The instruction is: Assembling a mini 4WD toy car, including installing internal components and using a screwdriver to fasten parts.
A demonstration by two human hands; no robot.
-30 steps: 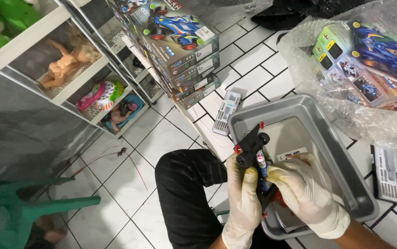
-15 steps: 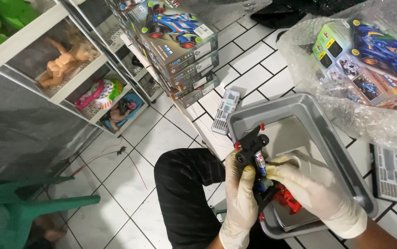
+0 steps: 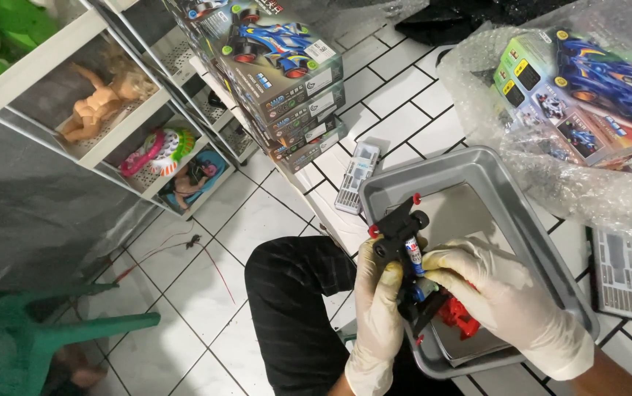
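Observation:
Both of my hands wear white gloves and meet over the near edge of a grey metal tray [image 3: 503, 194] on the white tiled floor. My left hand [image 3: 376, 304] grips a small black toy car chassis [image 3: 402, 233] with red end parts and black wheels, tilted up to the right. My right hand [image 3: 503, 297] pinches the chassis's lower middle, where a blue and white piece shows. A red plastic part [image 3: 457, 317] lies in the tray under my right palm.
Stacked toy car boxes [image 3: 280, 73] stand at the back. A bubble-wrapped toy car box [image 3: 572, 95] lies at the right. Grey sheets with rows of small marks [image 3: 356, 178] [image 3: 615, 273] rest on the tiles. A white shelf with a doll [image 3: 103, 99] and a green chair [image 3: 44, 334] are left.
My right hand has shifted slightly along the chassis, uncovering the red part in the tray. The chassis stays held in my left hand.

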